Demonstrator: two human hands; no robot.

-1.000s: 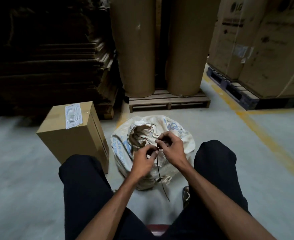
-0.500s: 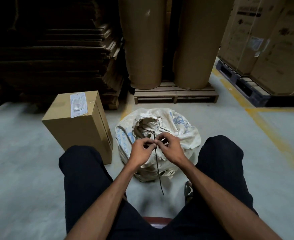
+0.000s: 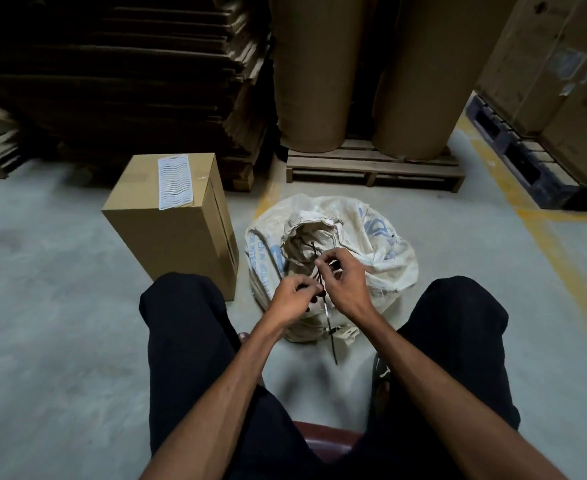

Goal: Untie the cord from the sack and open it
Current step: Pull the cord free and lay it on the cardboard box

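A white woven sack with blue print stands on the floor between my knees, its neck bunched at the top. A thin dark cord runs from the neck down past my hands and hangs toward the floor. My left hand pinches the cord in front of the sack. My right hand pinches the same cord just above and to the right of the left hand. The knot itself is hidden behind my fingers.
A closed cardboard box stands just left of the sack. Behind are a wooden pallet with two big brown rolls, stacked flat cardboard on the left and a blue pallet with cartons on the right.
My hands have drawn apart a little, the left lower and the right higher along the cord. The view has tipped down and nearer to the sack.
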